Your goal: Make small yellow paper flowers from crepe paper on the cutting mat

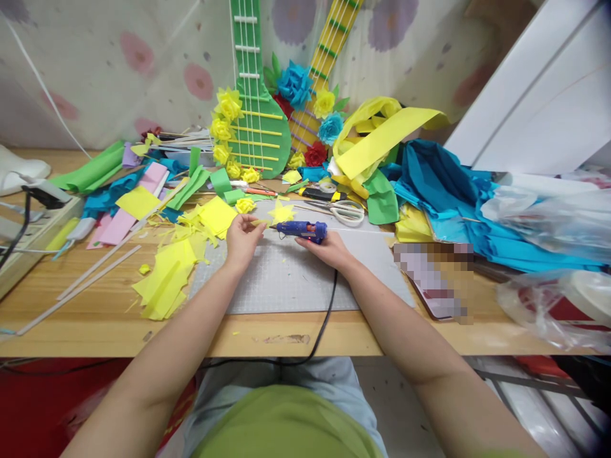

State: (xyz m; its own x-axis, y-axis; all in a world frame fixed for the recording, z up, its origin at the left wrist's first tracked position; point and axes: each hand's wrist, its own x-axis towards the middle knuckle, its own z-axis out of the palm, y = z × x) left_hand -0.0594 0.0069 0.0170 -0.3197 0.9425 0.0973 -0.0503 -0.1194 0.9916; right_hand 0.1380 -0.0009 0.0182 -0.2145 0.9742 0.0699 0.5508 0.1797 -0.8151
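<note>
My right hand (328,249) is wrapped round a blue hot glue gun (300,229), its nozzle pointing left. Between the pinched fingers of my left hand (244,237) is a small yellow paper piece (259,222), close to the nozzle tip; whether they touch I cannot tell. Just behind the nozzle lies a yellow paper flower shape (281,212). A finished-looking yellow paper rose (245,205) sits beyond my left hand. Both hands are over a grey cutting mat (286,286), and the gun's black cord (326,324) runs down over the table edge.
Yellow paper sheets (167,280) and scraps lie left of the mat. White-handled scissors (347,212) rest behind the gun. A green paper instrument (262,137) and a yellow one (329,51) lean at the back. Blue crepe paper (434,178) and a pixelated phone-like object (432,280) lie right.
</note>
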